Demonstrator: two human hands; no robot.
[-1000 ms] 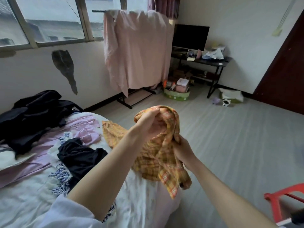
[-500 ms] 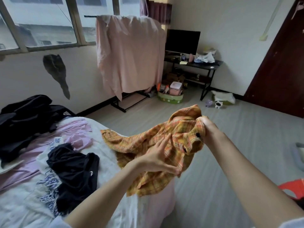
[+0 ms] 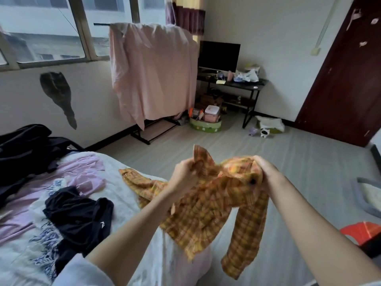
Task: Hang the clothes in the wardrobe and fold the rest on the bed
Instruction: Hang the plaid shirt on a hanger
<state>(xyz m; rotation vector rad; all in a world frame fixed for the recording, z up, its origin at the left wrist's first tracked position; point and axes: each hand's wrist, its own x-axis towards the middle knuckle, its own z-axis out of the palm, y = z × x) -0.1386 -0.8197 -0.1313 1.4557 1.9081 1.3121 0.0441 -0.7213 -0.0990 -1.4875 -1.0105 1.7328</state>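
At centre frame your left hand (image 3: pixel 184 172) and right hand (image 3: pixel 266 169) each grip bunched cloth of the orange-yellow plaid cotton shirt (image 3: pixel 208 205), which hangs over the white-sheeted bed's (image 3: pixel 123 195) lower-centre edge.

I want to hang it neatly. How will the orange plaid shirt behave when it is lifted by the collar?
The plaid shirt is probably floppy: its sleeve dangles between the left hand and right hand. It looks light, since it bunches easily. It will likely trail on the bed.
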